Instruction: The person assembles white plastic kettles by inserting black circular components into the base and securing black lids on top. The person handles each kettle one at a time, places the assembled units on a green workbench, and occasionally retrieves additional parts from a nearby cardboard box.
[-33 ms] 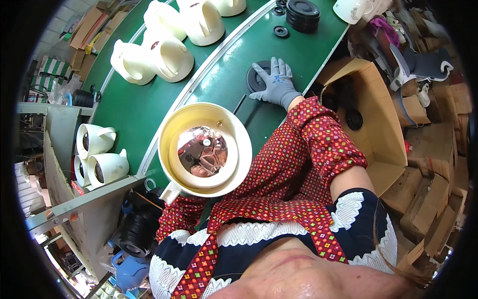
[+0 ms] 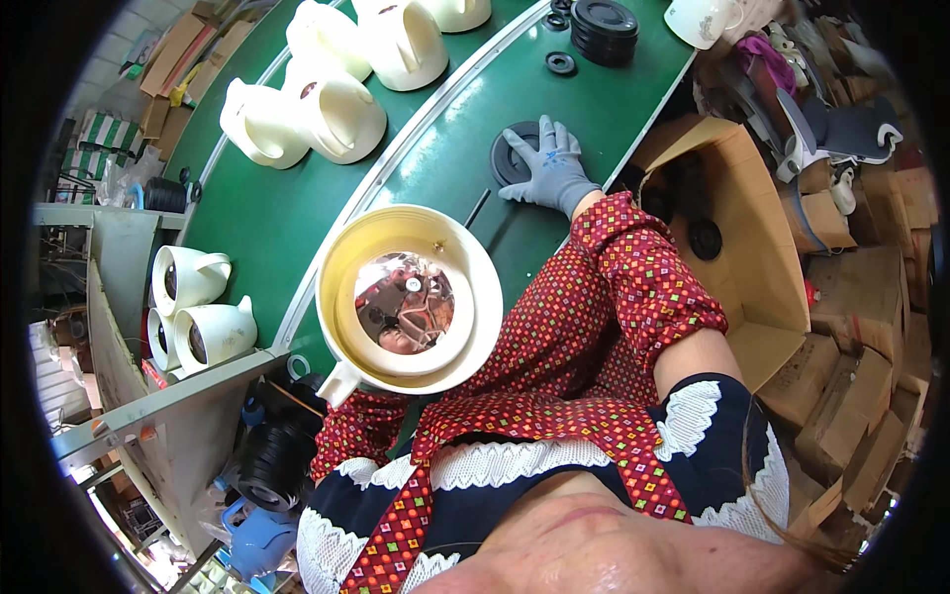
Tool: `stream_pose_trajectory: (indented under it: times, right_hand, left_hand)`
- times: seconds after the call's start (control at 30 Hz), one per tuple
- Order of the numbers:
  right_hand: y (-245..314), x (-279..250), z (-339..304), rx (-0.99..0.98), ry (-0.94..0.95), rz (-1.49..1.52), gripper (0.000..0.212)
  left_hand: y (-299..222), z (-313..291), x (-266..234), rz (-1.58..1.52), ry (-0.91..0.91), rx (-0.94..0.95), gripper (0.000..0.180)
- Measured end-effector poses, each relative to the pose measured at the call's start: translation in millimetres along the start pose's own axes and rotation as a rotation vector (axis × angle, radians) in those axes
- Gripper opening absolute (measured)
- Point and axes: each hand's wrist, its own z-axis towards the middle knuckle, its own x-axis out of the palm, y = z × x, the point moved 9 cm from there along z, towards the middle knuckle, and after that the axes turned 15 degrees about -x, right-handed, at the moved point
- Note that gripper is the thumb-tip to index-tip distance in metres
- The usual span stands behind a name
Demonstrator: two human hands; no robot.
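Observation:
My right hand, in a grey glove, rests over the right side of a flat black disc on the green table. Its fingers are stretched out and spread apart. In front of me is a cream pot body, its round opening facing up and a shiny, mirror-like bottom inside. The pot's spout-like or handle-like part points to the lower left. Only the red patterned left sleeve shows below the pot; my left hand is hidden behind it. A thin dark rod lies between the pot and the disc.
Several cream pot bodies stand beyond the metal rail. At the far right are a stack of black discs and a small black ring. An open cardboard box with black parts stands beside the table's right edge.

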Motion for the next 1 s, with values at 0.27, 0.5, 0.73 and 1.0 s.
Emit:
stream_pose_trajectory:
  times: [0.27,0.5,0.73,1.0]
  right_hand:
    - [18,-107,-65,0.14,-0.323,0.558,0.094]
    - [104,-193,-165,-0.066,-0.441,0.922,0.109]
    - [101,-194,-207,0.001,-0.65,1.235,0.094]
    - [100,-138,-217,0.424,-0.23,2.368,0.07]
  left_hand:
    - [-62,24,57,0.201,0.02,0.174,0.044]
    - [-95,60,146,0.354,0.186,0.269,0.042]
    - [-117,37,177,0.335,0.211,0.412,0.039]
    - [-201,-154,292,1.286,-0.518,1.803,0.034]
